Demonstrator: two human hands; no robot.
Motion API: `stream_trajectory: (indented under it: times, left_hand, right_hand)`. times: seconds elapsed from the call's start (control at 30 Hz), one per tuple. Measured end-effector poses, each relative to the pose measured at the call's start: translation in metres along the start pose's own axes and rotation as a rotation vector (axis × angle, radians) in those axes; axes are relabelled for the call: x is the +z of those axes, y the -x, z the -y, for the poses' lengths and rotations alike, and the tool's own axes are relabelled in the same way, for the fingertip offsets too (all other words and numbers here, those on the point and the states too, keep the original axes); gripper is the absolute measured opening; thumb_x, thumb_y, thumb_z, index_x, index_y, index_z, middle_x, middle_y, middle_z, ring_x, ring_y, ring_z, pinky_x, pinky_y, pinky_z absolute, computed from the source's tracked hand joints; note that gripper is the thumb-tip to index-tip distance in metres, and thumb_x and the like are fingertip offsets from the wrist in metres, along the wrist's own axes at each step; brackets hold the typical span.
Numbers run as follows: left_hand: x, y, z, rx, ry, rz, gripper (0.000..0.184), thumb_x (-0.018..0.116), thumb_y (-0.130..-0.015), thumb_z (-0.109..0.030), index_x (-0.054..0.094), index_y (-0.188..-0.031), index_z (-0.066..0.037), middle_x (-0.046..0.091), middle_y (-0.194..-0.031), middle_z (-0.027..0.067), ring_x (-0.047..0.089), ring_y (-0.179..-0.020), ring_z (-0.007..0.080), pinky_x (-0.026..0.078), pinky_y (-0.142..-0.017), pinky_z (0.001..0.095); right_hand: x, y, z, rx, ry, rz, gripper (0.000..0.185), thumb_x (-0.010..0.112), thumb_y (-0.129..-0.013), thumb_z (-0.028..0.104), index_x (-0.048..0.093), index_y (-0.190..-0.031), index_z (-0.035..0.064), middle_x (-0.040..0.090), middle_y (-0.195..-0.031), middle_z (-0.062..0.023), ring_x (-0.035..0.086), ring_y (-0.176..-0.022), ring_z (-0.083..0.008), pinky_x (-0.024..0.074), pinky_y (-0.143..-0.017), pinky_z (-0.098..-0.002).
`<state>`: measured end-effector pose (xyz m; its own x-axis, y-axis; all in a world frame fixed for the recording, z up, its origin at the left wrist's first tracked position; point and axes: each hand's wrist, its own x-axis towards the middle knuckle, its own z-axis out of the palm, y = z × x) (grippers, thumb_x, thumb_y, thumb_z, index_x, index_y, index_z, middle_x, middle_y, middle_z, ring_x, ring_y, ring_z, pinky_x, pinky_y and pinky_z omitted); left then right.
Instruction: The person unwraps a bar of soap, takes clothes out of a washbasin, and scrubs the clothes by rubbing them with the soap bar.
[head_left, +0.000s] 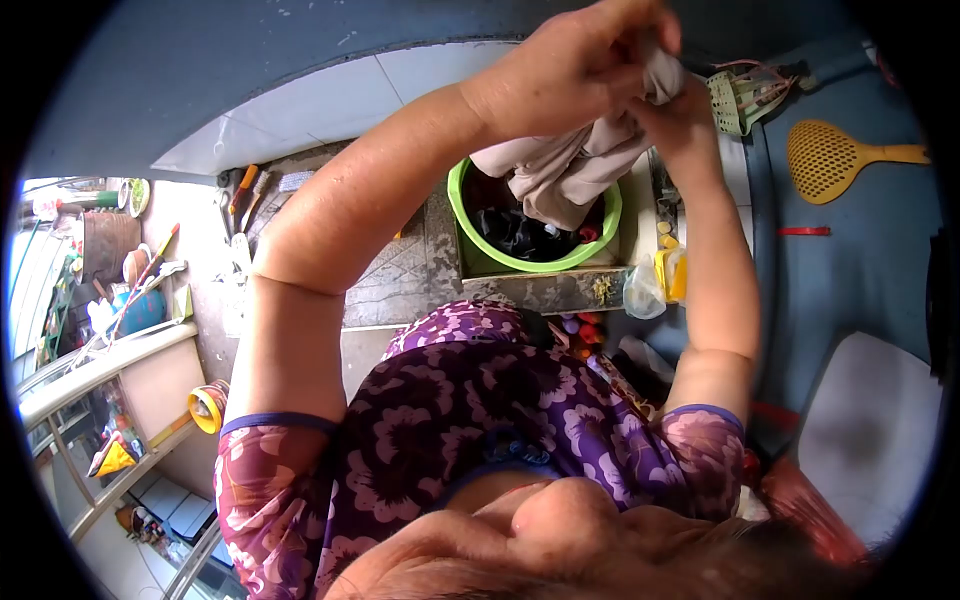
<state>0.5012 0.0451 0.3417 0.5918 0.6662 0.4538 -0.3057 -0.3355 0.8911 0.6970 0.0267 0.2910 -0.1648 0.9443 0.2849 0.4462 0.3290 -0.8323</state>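
My left hand [575,70] is raised at the top, its fingers closed on a twisted end of a beige wet-looking cloth [575,165]. Just right of it, my right hand [680,125] grips the same cloth lower down; some of its fingers are hidden. The rest of the cloth hangs in folds into a lime-green basin [540,267]. Inside the basin lies dark fabric [520,235], with a small red piece near the rim.
The basin stands in a tiled sink [390,280] with a raised ledge. Right of it are a clear plastic bag [644,292] and a yellow packet [672,275]. On the blue wall hang a yellow skimmer [825,162] and a pale-green basket [738,105]. Brushes [250,195] lie left.
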Motion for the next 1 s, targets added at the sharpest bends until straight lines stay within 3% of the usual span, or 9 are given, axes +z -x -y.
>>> stream_trajectory:
  times: [0.07,0.13,0.17,0.3,0.53,0.7,0.77,0.93,1.0]
  left_hand:
    - [-0.023,0.01,0.021,0.137,-0.447,-0.035,0.054,0.072,-0.077,-0.012,0.049,-0.125,-0.007,0.057,-0.112,0.0072,0.057,-0.098,0.0176,0.048,-0.081,0.0331]
    - [-0.023,0.019,0.044,0.463,-0.44,-0.178,0.093,0.089,-0.065,-0.032,0.04,-0.138,-0.004,0.049,-0.132,0.0213,0.047,-0.126,0.0351,0.039,-0.104,0.0394]
    - [-0.026,0.036,0.081,0.191,-0.474,-0.115,0.127,0.093,-0.051,-0.045,0.021,-0.148,-0.005,0.032,-0.147,0.0174,0.029,-0.138,0.0325,0.024,-0.115,0.0414]
    - [0.015,0.082,0.192,-0.105,-0.167,-0.081,0.114,0.092,-0.054,-0.033,0.03,-0.146,-0.006,0.039,-0.145,0.0158,0.039,-0.133,0.0289,0.031,-0.112,0.0402]
    - [0.008,0.089,0.205,-0.62,0.12,-0.484,0.047,0.067,-0.084,-0.012,0.046,-0.125,-0.001,0.061,-0.119,0.0164,0.058,-0.113,0.0233,0.047,-0.094,0.0326]
    - [0.005,0.103,0.214,-0.433,-0.111,-0.514,0.072,0.076,-0.072,-0.009,0.034,-0.13,-0.001,0.058,-0.117,0.0241,0.059,-0.11,0.0316,0.048,-0.093,0.0376]
    - [0.022,0.097,0.209,-0.377,-0.371,-0.356,0.08,0.076,-0.065,0.002,0.032,-0.132,-0.003,0.05,-0.121,0.0227,0.056,-0.11,0.0307,0.049,-0.092,0.0365]
    - [0.043,0.116,0.222,-0.43,-0.092,-0.165,0.095,0.068,-0.072,-0.002,0.016,-0.15,-0.012,0.045,-0.126,0.0229,0.05,-0.113,0.0321,0.043,-0.097,0.0358]
    - [0.024,0.129,0.235,-0.544,-0.138,-0.426,0.083,0.067,-0.078,-0.013,0.023,-0.148,-0.012,0.042,-0.131,0.0231,0.049,-0.117,0.0328,0.042,-0.099,0.0405]
  right_hand:
    - [0.002,-0.008,0.006,-0.012,-0.238,-0.155,0.039,0.077,-0.083,0.024,0.064,-0.112,0.0008,0.066,-0.107,-0.0047,0.058,-0.098,-0.0099,0.0434,-0.088,-0.025]
    - [0.001,-0.01,0.01,0.018,-0.461,-0.254,0.034,0.073,-0.087,0.021,0.063,-0.111,-0.0012,0.065,-0.107,-0.0033,0.058,-0.098,-0.0083,0.0431,-0.086,-0.0235]
    - [0.005,-0.011,0.026,-0.057,-0.537,-0.247,0.033,0.073,-0.087,0.019,0.063,-0.112,-0.0007,0.065,-0.107,-0.0032,0.059,-0.098,-0.0087,0.0434,-0.087,-0.0237]
    - [0.018,-0.008,0.059,-0.164,-0.859,-0.149,0.029,0.06,-0.095,0.022,0.06,-0.115,0.0009,0.064,-0.106,-0.0091,0.062,-0.094,-0.016,0.0489,-0.082,-0.0299]
    - [-0.025,0.049,0.031,0.086,-0.404,-0.367,0.022,0.071,-0.085,0.007,0.067,-0.105,-0.0017,0.069,-0.101,-0.008,0.065,-0.092,-0.0134,0.0505,-0.086,-0.0276]
    - [-0.013,0.127,-0.134,0.493,0.527,0.002,0.072,0.081,-0.076,0.019,0.045,-0.136,-0.0002,0.052,-0.132,-0.0194,0.057,-0.113,-0.0283,0.0499,-0.093,-0.0359]
    - [0.041,0.121,-0.111,0.163,0.573,-0.033,0.091,0.085,-0.071,0.017,0.032,-0.145,0.0066,0.035,-0.145,-0.0197,0.051,-0.121,-0.0332,0.0485,-0.096,-0.0414]
    - [0.138,0.107,-0.175,0.359,-0.712,-0.244,0.072,0.078,-0.074,0.004,0.04,-0.136,0.0071,0.048,-0.134,-0.0125,0.053,-0.117,-0.0253,0.0467,-0.099,-0.034]
    - [0.14,0.103,-0.176,0.226,-0.219,-0.264,0.064,0.079,-0.073,0.003,0.047,-0.128,0.0057,0.057,-0.121,-0.0109,0.056,-0.113,-0.0232,0.0458,-0.097,-0.035]
